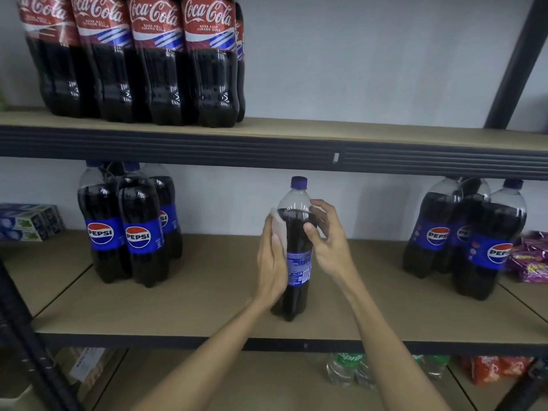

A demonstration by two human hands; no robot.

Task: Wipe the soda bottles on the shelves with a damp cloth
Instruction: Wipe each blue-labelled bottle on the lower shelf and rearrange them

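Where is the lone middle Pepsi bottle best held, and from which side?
I would grip the Pepsi bottle at its upper body above the label, from the right: it stands upright, and the left hand with the cloth covers its left side.

A blue-capped Pepsi bottle (296, 262) is standing upright on the middle shelf (207, 298), back label facing out. A pale cloth (277, 222) is lying against its left shoulder. Pepsi clusters are standing well apart at left (130, 232) and right (474, 244); Coke bottles (133, 63) are lining the top shelf (326, 130).
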